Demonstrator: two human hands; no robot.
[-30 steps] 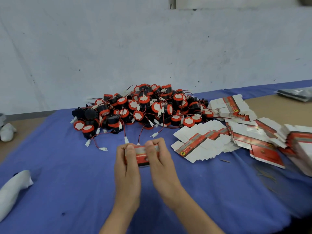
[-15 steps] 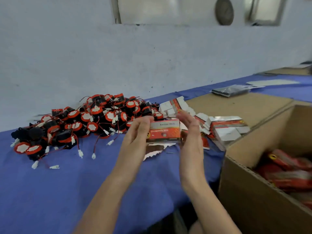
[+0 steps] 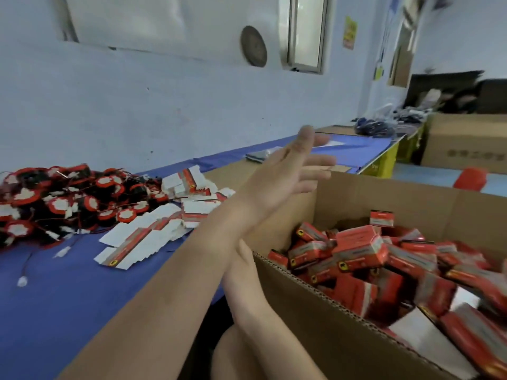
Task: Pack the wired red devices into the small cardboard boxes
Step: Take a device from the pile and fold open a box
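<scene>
Red small box (image 3: pixel 381 218), likely now in carton (image 3: pixel 301 311), gone from splayed left hand (image 3: pixel 285 176); right hand (image 3: pixel 241 259) mostly hidden

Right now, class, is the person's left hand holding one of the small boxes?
No, the left hand is spread open and empty above the large carton full of small boxes.

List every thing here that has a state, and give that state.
left hand, open, fingers spread, holding nothing.
right hand, fingers hidden; grip cannot be told.
large carton, top open, heaped with small boxes.
small boxes, closed, lying jumbled.
flat box blanks, unfolded, loose on the blue cloth.
red devices, unpacked, piled, wires tangled.
</scene>
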